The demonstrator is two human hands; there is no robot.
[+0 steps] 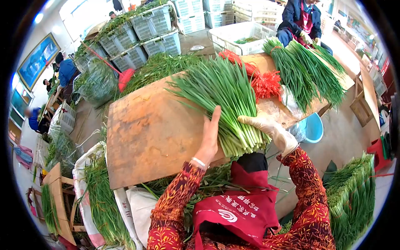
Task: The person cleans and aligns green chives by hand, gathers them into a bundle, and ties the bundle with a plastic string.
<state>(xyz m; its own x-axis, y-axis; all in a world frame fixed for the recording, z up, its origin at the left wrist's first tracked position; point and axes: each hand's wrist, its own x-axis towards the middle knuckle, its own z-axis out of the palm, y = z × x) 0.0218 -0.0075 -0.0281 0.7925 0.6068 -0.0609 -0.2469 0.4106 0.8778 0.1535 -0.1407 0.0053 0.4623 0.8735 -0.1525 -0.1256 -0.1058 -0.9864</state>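
A produce-sorting workroom, by its look — stacked plastic crates (pixel 151 26) stand well beyond the left hand (pixel 209 136), near a heap of loose greens (pixel 162 68). Just past the right hand (pixel 273 128), red ties (pixel 267 85) and bundled greens (pixel 298 75) lie on boards, with an aproned co-worker (pixel 305 21) behind. Right of that hand rises another stack of greens (pixel 353 204) — quantities beyond a household's.
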